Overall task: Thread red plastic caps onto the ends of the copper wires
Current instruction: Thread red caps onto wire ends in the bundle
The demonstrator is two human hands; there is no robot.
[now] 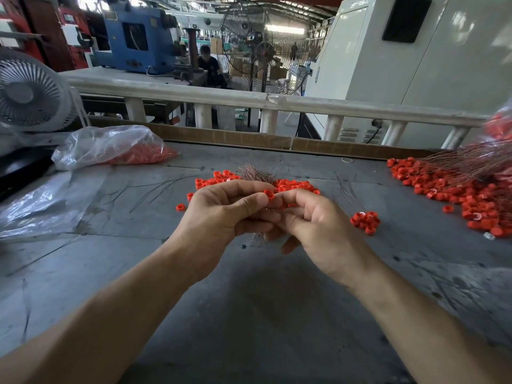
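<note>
My left hand [221, 214] grips a bundle of thin copper wires [256, 173] whose tips fan out above the fingers, and its thumb and forefinger pinch a red plastic cap [268, 194]. My right hand [313, 223] meets it from the right, fingers curled, fingertips touching the same cap and the wire ends. Behind the hands lies a loose pile of red caps [293, 185] on the grey table [249, 286]. What the right fingers hold underneath is hidden.
A small cluster of caps [365, 221] sits to the right of my hands. A large heap of capped wires [465, 187] fills the far right. A plastic bag of caps [116, 146] and a white fan [30, 92] stand at left. A cardboard edge [249, 139] borders the table's far side.
</note>
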